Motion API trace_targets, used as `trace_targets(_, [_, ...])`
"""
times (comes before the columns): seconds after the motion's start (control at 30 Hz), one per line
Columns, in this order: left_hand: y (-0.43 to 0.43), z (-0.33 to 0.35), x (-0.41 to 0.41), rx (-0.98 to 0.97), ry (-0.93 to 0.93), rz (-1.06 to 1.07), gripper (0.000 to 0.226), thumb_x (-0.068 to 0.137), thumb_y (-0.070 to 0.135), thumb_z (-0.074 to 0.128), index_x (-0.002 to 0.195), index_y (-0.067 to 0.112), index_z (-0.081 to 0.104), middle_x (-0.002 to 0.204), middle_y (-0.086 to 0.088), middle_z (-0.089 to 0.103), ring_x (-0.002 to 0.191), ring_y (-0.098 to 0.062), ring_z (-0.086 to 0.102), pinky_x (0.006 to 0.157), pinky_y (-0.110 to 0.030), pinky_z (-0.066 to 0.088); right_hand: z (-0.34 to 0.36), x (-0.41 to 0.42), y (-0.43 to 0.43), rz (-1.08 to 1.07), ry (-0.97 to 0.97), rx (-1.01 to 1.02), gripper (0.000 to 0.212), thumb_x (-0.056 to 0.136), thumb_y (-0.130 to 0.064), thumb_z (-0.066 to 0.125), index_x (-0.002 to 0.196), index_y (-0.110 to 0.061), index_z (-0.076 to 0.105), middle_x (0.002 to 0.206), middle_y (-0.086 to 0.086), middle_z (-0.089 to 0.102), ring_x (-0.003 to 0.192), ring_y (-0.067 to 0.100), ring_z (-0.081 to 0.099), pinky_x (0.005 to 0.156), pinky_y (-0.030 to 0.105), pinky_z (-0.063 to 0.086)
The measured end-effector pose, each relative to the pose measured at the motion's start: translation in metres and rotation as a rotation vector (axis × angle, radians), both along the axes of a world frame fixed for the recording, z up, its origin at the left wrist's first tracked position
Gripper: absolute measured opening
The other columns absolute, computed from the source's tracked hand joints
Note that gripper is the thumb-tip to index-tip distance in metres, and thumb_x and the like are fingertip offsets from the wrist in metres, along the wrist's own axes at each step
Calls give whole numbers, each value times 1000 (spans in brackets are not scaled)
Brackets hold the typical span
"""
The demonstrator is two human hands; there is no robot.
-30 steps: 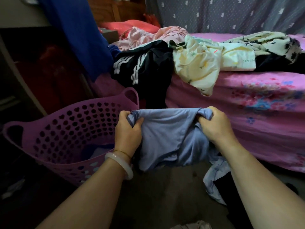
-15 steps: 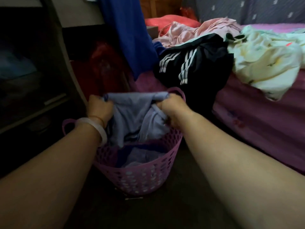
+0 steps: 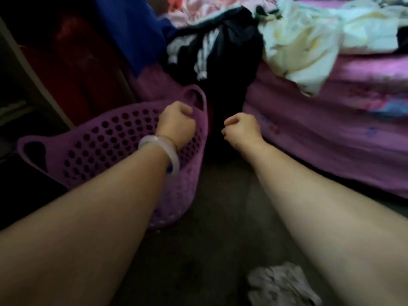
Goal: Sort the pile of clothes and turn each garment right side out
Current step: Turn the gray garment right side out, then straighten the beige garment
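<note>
My left hand point(image 3: 176, 123), with a pale bangle on its wrist, hovers over the right end of the purple laundry basket point(image 3: 106, 138), fingers curled with nothing in them. My right hand point(image 3: 241, 129) is loosely curled and holds nothing, just right of the basket, in front of the bed's side. The blue garment is out of sight; the basket's inside is hidden by my forearm. On the bed lie a black garment with white stripes point(image 3: 212, 54), a cream printed garment point(image 3: 304, 45) and a pink one point(image 3: 198, 7).
The bed point(image 3: 331, 133) with a pink floral sheet fills the right side. A dark blue cloth point(image 3: 132, 29) hangs at the top left beside dark furniture. A crumpled pale cloth point(image 3: 280, 283) lies on the dark floor near my right forearm.
Both hands have let go of the blue garment over the basket. They now hang with nothing in them, and the view has swung back toward the bed.
</note>
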State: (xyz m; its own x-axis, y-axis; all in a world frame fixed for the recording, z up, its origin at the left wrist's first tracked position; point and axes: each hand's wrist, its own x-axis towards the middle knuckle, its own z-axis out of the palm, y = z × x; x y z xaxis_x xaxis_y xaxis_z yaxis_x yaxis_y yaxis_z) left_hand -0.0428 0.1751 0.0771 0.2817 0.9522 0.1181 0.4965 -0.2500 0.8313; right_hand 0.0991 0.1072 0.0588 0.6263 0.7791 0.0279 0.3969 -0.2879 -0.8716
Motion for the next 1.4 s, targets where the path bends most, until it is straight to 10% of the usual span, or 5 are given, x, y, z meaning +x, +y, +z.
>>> trace_targets(0.47, [-226,-200,113,-406,780,-660,28,91,23,55,111,8,67,117,-10,66,108,-25,62,94,-32,49,-231,67,-237,456,-169,-1202,61,84,-31,69,138,-10,48,145,14,46,132,30,46,108,36,38])
trace_targets(0.6, [-222,-198,111,-417,735,-627,33,91,23,56,121,11,62,124,-7,62,114,-24,59,97,-31,47,-234,73,-239,356,-51,-1028,40,96,-21,50,132,-4,53,134,16,55,123,29,53,101,31,40])
trace_targets(0.87, [-184,-156,96,-535,150,-581,72,55,17,84,121,25,57,107,1,66,101,-15,63,89,-40,55,-110,107,-185,167,1162,38,35,90,-2,45,60,-11,60,59,7,55,55,18,57,64,32,47])
trace_targets(1.2, [-158,-88,87,-813,197,-874,51,67,18,83,114,24,66,113,3,70,109,-15,63,102,-34,47,-33,110,-181,318,1132,197,29,59,-27,76,72,-13,55,61,3,51,55,17,53,61,28,50])
trace_targets(1.4, [-158,-65,84,-952,-570,-741,45,74,-3,60,118,4,62,101,-12,67,91,-24,65,80,-32,54,-19,111,-179,308,857,84,31,69,-41,75,64,-11,66,64,7,66,62,20,63,66,30,51])
